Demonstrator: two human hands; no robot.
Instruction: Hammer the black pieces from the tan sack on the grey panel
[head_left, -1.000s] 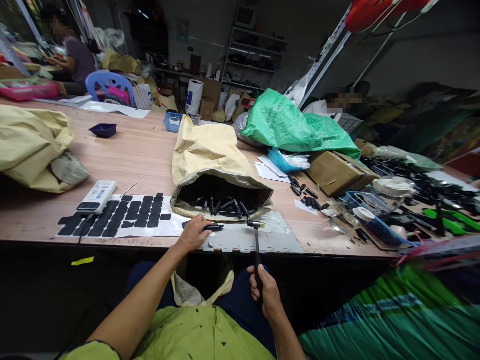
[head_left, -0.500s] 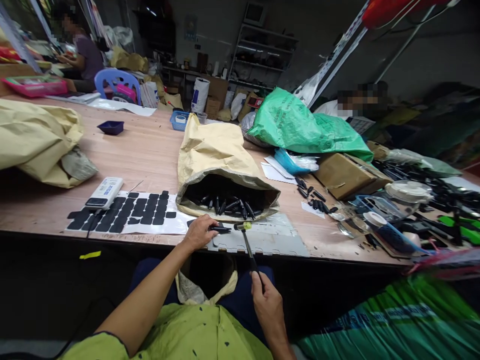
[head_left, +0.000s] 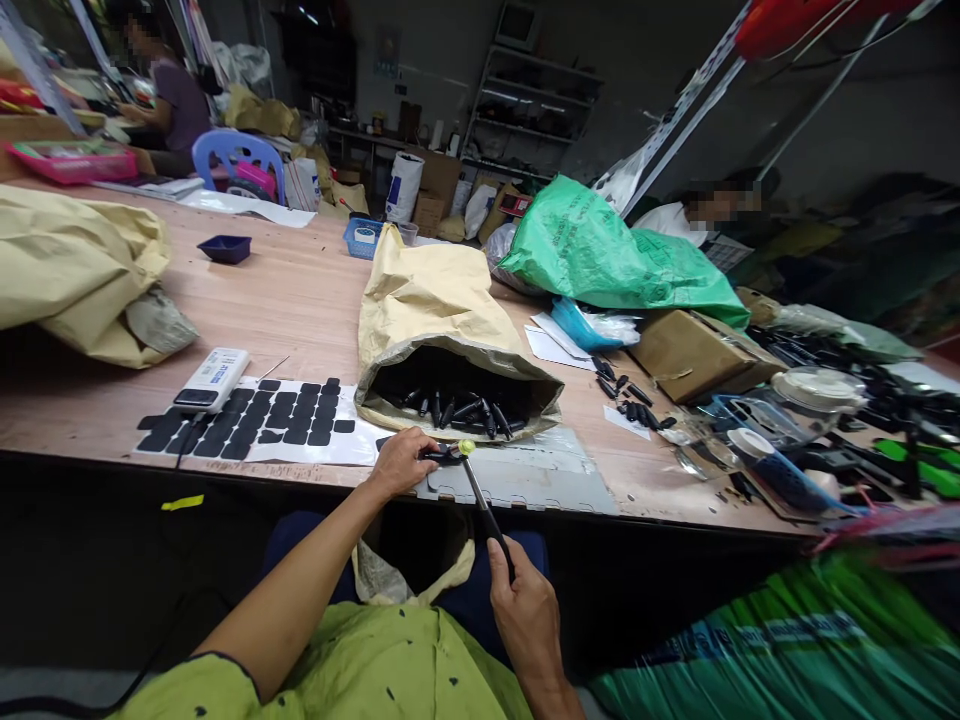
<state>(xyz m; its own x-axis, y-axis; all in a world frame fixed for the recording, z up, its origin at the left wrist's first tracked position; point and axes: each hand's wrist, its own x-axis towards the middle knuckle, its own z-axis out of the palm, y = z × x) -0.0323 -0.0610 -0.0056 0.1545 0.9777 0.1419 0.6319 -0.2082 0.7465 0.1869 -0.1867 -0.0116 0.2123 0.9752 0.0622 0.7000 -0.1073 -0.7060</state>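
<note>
My left hand (head_left: 405,463) rests at the table's front edge, fingers closed on a small black part (head_left: 448,456) lying over a grey sheet (head_left: 525,475). In my right hand (head_left: 521,595) is a mallet (head_left: 480,495) with a black grip, a metal shaft and a yellow-tipped head. The mallet's head is at the black part's right end; whether they touch I cannot tell. Just behind, a tan sack (head_left: 427,290) lies with its mouth toward me, and several black pointed parts (head_left: 469,410) show inside it.
Left of the sack are a sheet of black stickers (head_left: 300,415) and a white device (head_left: 214,380). A green sack (head_left: 600,250), a cardboard box (head_left: 697,350) and loose black parts (head_left: 637,415) lie to the right. An open sack (head_left: 412,560) hangs at my lap. Two people sit farther off.
The mallet's head has moved left onto or close to the black part, and my right hand has shifted slightly left with it. My left hand keeps its place.
</note>
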